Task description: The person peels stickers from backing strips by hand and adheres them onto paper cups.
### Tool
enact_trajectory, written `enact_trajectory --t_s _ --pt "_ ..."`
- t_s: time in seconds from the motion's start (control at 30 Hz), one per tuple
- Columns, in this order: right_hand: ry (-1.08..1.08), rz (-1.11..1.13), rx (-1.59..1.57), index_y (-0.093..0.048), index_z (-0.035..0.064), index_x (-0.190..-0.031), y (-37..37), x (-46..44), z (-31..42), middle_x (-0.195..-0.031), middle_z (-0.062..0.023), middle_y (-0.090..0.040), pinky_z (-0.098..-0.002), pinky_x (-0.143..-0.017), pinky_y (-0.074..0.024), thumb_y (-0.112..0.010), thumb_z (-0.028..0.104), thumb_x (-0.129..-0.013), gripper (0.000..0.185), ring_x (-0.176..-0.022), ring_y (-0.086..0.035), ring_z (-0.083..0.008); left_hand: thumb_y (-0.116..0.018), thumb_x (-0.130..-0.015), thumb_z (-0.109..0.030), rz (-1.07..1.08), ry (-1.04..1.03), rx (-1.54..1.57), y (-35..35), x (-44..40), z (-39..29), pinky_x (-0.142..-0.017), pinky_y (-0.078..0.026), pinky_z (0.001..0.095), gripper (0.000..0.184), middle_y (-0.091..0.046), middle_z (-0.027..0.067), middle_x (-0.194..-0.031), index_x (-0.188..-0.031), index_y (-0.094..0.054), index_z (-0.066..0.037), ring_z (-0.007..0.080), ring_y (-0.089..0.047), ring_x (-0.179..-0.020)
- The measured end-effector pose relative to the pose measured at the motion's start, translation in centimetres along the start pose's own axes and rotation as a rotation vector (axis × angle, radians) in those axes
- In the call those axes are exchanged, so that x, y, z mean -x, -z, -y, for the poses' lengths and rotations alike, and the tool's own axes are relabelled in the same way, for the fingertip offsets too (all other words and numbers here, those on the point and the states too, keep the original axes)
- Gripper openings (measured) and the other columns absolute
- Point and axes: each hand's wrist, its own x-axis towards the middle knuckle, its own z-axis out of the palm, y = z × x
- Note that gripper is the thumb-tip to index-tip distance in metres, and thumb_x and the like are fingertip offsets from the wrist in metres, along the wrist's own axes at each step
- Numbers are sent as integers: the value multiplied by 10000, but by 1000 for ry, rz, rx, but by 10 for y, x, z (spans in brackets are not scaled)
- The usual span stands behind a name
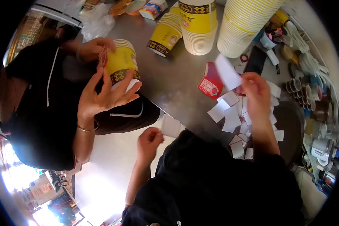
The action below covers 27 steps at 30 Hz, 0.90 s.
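Observation:
My left hand [149, 145], low in front of the table's edge, pinches a pale paper square [171, 126] between thumb and fingers. Over the table, my right hand [255, 90] is closed on a white paper slip [228, 71], slightly blurred. Beneath and around my right forearm lie several loose white paper pieces [232, 119], some with reddish edges. A red printed packet or label stack [210, 84] rests just left of that slip. At the left, a co-worker's two hands [96, 96] are at a stack of yellow paper cups [124, 62], with a red label against its side.
Tall stacks of yellow and white paper cups [199, 32] stand at the back of the metal table [169, 83]. A dark phone [255, 60] lies right of them. A round dark stool or lid [290, 132] is beside the papers. A plastic bag [96, 23] sits back left.

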Motion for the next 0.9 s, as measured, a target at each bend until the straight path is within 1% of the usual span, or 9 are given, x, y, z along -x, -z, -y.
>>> enact_trajectory --t_s 0.17,0.27,0.4,0.47,0.63,0.77,0.8,0.87,0.9 --pt "125 -281 -90 -577 -5 -855 25 15 28 -759 -36 -556 -216 -635 -410 -537 13 -824 53 -666 -518 -99 -512 -858 -54 587 -399 -52 -80 -32 -25 -831 -456 283 84 -500 127 -1202 -920 -549 -12 173 -517 -1039" --pt "130 -319 -83 -574 -8 -841 38 27 26 -771 -41 -560 -213 -612 -396 -538 15 -825 46 -661 -517 -99 -485 -875 -61 774 -361 -33 -119 -41 -50 -856 -447 306 135 -509 115 -1223 -980 -561 -24 178 -519 -1051" --pt "164 -323 -107 -558 -20 -830 55 34 24 -787 -51 -560 -219 -594 -385 -535 26 -831 52 -657 -499 -92 -531 -855 -101 629 -218 -170 -140 -72 -17 -837 -447 283 196 -595 125 -1076 -1033 -588 -41 164 -548 -1005" --pt "158 -328 -119 -558 -27 -840 58 40 25 -805 -57 -559 -222 -592 -379 -527 23 -833 59 -648 -488 -91 -575 -831 -183 315 -180 -509 -142 -93 -12 -848 -450 320 248 -618 136 -977 -1031 -600 -37 205 -576 -954" --pt "94 -335 -63 -566 -20 -902 65 49 10 -864 -57 -565 -226 -612 -406 -540 25 -831 88 -689 -509 -104 -668 -712 -355 -85 -470 -748 -155 -130 -12 -916 -405 423 525 -511 154 -1162 -1136 -543 -72 314 -472 -1096" --pt "64 -426 10 -579 0 -924 62 52 -10 -907 -47 -580 -209 -641 -414 -550 36 -829 105 -737 -523 -90 -730 -585 -449 -74 -176 -907 -175 -125 -26 -934 -369 426 752 -413 116 -1228 -1195 -471 -92 278 -411 -1125" --pt "86 -326 105 -583 -9 -969 78 52 -20 -1001 -112 -592 -254 -660 -498 -571 40 -821 156 -817 -583 -147 -739 -585 -447 -110 -163 -855 -178 -129 -20 -936 -372 439 750 -412 124 -1232 -1198 -479 -104 304 -408 -1136" --pt "124 -166 47 -559 -10 -946 87 49 -24 -965 -98 -586 -241 -643 -460 -559 67 -832 138 -780 -548 -119 -741 -599 -432 -115 -168 -796 -174 -134 -12 -933 -378 462 735 -406 126 -1236 -1210 -478 -120 333 -402 -1147" --pt "104 -257 -42 -546 -4 -914 77 48 -22 -924 -80 -571 -224 -630 -420 -547 64 -839 102 -729 -503 -92 -735 -614 -419 -73 -183 -779 -171 -133 -12 -927 -380 474 722 -400 121 -1236 -1218 -471 -125 337 -399 -1148"
